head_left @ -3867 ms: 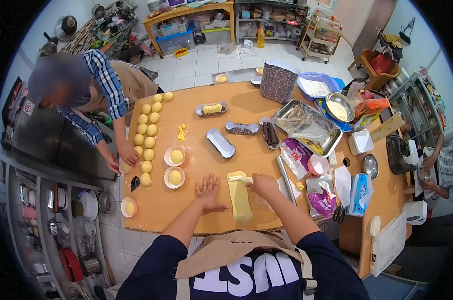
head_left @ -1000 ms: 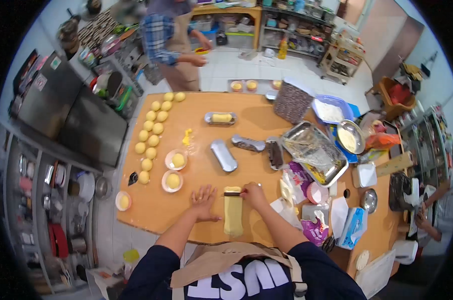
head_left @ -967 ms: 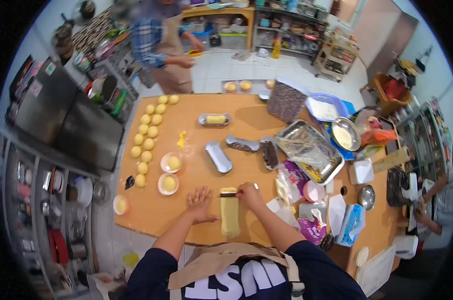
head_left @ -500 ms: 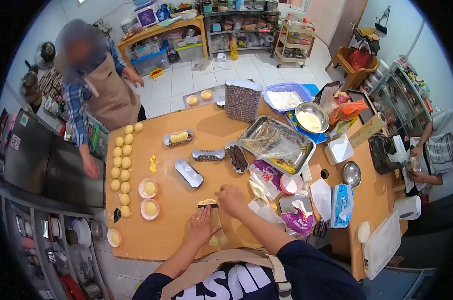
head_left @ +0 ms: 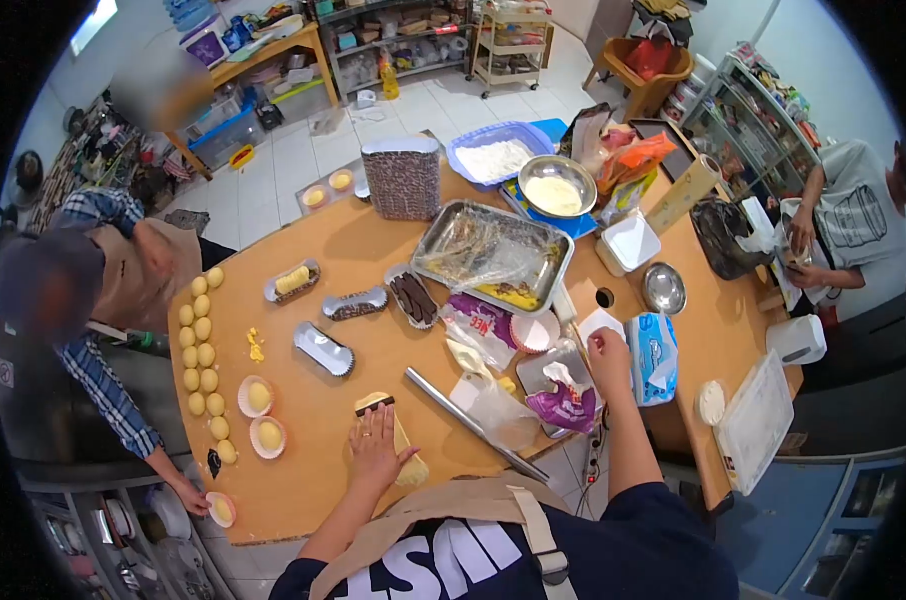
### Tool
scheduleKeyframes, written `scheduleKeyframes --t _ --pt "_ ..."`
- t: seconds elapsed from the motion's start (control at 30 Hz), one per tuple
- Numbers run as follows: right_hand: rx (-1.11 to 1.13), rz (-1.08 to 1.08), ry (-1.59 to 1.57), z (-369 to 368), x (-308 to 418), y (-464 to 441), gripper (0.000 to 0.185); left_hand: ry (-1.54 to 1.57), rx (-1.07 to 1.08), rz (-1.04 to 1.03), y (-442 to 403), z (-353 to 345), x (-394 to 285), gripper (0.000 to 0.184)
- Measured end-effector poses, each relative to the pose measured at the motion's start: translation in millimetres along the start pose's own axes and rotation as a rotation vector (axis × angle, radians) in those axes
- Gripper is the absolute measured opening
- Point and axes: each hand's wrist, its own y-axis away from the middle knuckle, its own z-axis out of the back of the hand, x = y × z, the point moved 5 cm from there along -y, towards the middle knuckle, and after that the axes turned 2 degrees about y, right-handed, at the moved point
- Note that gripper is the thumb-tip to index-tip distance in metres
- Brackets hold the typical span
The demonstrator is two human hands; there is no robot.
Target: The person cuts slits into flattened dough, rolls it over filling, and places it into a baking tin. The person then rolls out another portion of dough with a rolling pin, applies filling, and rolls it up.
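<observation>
A flat strip of pale dough (head_left: 407, 462) lies near the table's front edge, with a dark chocolate stick (head_left: 375, 404) across its far end. My left hand (head_left: 376, 450) rests on the dough just below the stick, fingers spread. Out to the right, my right hand (head_left: 608, 352) is over a white paper sheet beside the blue tissue pack (head_left: 653, 358); its fingers are curled together, and what they hold, if anything, is hidden. A metal rolling pin (head_left: 473, 424) lies diagonally between my hands. More chocolate sticks (head_left: 413, 298) sit in a paper tray farther back.
Dough balls (head_left: 207, 354) line the left side, near two balls in paper cups. A foil tray (head_left: 493, 256), a bowl of pale powder (head_left: 554, 190) and a purple packet (head_left: 565, 404) stand on the right. One person leans in at the left; another sits at the far right.
My right hand has moved away from the dough to the right. My left hand stays on the dough. The person at the left has bent down and reached to a paper cup at the table corner.
</observation>
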Motion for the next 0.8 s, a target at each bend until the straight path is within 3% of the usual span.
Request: scheduleKeyframes --t 0.17,0.3,0.47,0.63,0.8 --pt "-0.04 -0.099 0.01 18 -12 13 0.008 0.027 -0.105 -0.033 3 -1 10 0.096" --pt "-0.012 -0.062 -0.058 4 11 0 0.009 0.184 -0.337 0.133 11 -6 52 0.088" --pt "0.042 0.231 -0.123 -35 74 -44 0.008 0.26 -0.47 0.408 31 -34 113 0.079" --pt "0.113 0.557 -0.063 -79 160 -104 0.009 0.209 -0.397 0.392 42 -55 116 0.079" --pt "0.294 0.674 0.378 -156 199 -168 0.022 0.221 -0.397 0.353 40 -48 112 0.077"
